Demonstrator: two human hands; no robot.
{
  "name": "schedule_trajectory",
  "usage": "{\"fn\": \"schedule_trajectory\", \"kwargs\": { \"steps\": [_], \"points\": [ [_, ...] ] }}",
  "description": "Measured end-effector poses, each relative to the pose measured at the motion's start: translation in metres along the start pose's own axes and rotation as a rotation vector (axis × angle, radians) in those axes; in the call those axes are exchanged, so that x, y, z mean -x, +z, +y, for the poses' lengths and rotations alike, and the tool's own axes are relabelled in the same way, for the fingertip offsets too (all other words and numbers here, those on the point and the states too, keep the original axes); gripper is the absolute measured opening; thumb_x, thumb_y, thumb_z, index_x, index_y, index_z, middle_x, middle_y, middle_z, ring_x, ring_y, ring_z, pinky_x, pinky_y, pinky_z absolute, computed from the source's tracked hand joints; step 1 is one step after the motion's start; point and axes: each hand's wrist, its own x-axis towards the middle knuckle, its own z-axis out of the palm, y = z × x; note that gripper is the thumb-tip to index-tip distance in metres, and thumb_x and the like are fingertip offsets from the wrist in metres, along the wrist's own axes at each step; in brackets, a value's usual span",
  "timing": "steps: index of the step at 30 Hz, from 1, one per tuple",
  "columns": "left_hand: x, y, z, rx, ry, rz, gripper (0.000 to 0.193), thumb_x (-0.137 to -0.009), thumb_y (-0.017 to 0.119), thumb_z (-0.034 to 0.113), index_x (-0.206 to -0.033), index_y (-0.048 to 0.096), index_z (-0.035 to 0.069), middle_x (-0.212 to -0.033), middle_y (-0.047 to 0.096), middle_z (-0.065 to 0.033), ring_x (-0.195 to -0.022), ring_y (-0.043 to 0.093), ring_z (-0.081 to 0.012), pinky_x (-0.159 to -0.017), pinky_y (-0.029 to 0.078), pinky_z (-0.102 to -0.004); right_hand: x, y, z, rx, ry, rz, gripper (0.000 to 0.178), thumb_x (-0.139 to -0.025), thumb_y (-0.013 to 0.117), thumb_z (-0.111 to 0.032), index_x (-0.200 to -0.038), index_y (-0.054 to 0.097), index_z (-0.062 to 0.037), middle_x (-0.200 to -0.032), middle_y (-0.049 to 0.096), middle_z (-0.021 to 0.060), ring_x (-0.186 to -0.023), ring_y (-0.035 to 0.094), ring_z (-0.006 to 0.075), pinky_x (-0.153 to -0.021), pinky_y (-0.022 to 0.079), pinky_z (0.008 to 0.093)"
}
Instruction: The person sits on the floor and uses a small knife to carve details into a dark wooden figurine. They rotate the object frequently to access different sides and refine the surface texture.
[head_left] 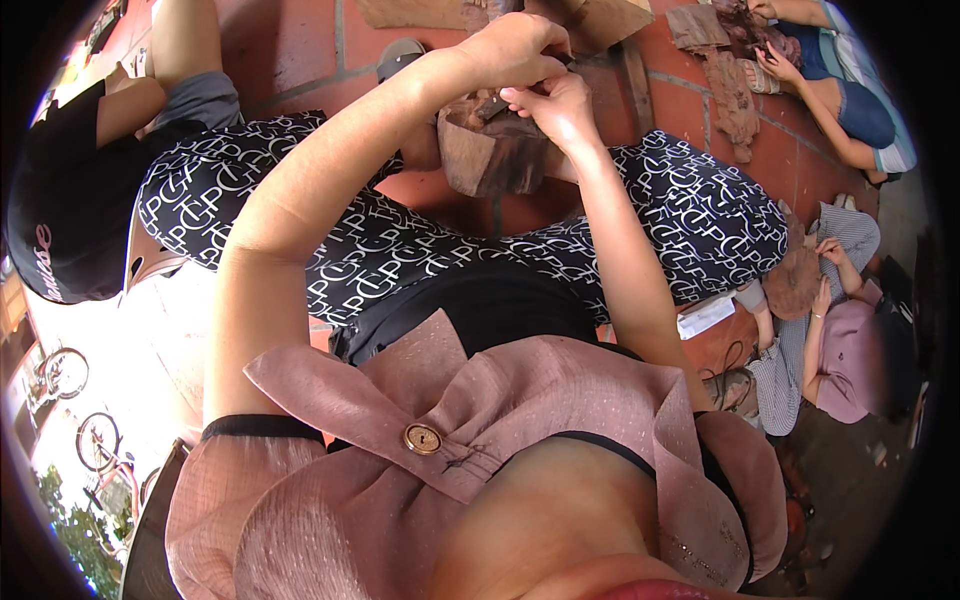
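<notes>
Between my knees rests a reddish-brown wooden block [495, 160], with pale bark-like sides and a rough, uneven top. My left hand [518, 50] is above it, fingers curled downward and closed. Just below it, my right hand [557, 108] is closed too, its thumb pointing left over the block's top edge. The two hands nearly meet, and what their fingers hold is too small and covered to make out. Beside the right thumb, a small dark piece [490, 107] lies at the top of the block. Black patterned trousers [690, 225] cover my legs.
Wooden pieces [600, 22] lie ahead on the red tile floor [670, 100]. Carved brown wood [733, 105] lies at the far right, near a person [860, 90] in a striped top. Another person [848, 350] handles round wood. Someone in black [70, 190] sits at left.
</notes>
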Motion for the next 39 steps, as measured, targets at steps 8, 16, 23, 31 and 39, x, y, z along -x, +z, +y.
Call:
{"fn": "schedule_trajectory", "kwargs": {
  "steps": [8, 16, 23, 31, 39],
  "points": [
    [0.011, 0.009, 0.007, -0.217, 0.023, 0.173, 0.027, -0.079, 0.059, 0.023, -0.094, 0.060, 0.001, -0.094, 0.064, -0.0194, -0.093, 0.061, -0.0346, -0.082, 0.049, -0.0427, 0.006, 0.006, -0.011, 0.309, -0.248, 0.191, 0.025, -0.072, 0.076, -0.021, -0.081, 0.064, -0.0012, -0.070, 0.066, 0.0135, -0.071, 0.067, 0.0283, -0.063, 0.051, 0.0354],
    [0.016, -0.006, 0.004, -0.153, 0.039, 0.196, 0.028, -0.081, 0.058, 0.023, -0.091, 0.058, -0.004, -0.084, 0.062, -0.0224, -0.081, 0.061, -0.0371, -0.074, 0.049, -0.0435, -0.001, 0.010, -0.020, 0.396, -0.230, 0.152, 0.025, -0.072, 0.076, -0.022, -0.082, 0.065, -0.0013, -0.075, 0.067, 0.0151, -0.073, 0.066, 0.0293, -0.065, 0.051, 0.0369],
    [0.022, -0.012, -0.004, -0.067, -0.001, 0.266, 0.029, -0.078, 0.063, 0.025, -0.088, 0.058, -0.002, -0.081, 0.062, -0.0245, -0.078, 0.061, -0.0402, -0.069, 0.050, -0.0457, -0.007, 0.013, -0.023, 0.398, -0.265, 0.100, 0.025, -0.073, 0.074, -0.025, -0.084, 0.067, -0.0035, -0.078, 0.067, 0.0155, -0.077, 0.066, 0.0318, -0.070, 0.051, 0.0394],
    [0.018, -0.012, -0.002, -0.130, -0.090, 0.208, 0.030, -0.078, 0.061, 0.027, -0.088, 0.060, -0.001, -0.087, 0.063, -0.0223, -0.084, 0.062, -0.0381, -0.075, 0.049, -0.0438, -0.002, 0.013, -0.026, 0.398, -0.242, 0.094, 0.029, -0.074, 0.073, -0.030, -0.084, 0.067, -0.0037, -0.079, 0.067, 0.0173, -0.078, 0.065, 0.0357, -0.070, 0.051, 0.0422],
    [0.013, 0.000, -0.001, -0.094, 0.059, 0.314, 0.032, -0.074, 0.062, 0.030, -0.079, 0.054, -0.001, -0.081, 0.058, -0.0250, -0.080, 0.057, -0.0426, -0.069, 0.046, -0.0475, -0.005, 0.011, -0.009, 0.552, -0.362, 0.287, 0.015, -0.077, 0.065, -0.019, -0.075, 0.065, -0.0045, -0.073, 0.064, 0.0201, -0.072, 0.064, 0.0381, -0.062, 0.051, 0.0472]
  ]
}}
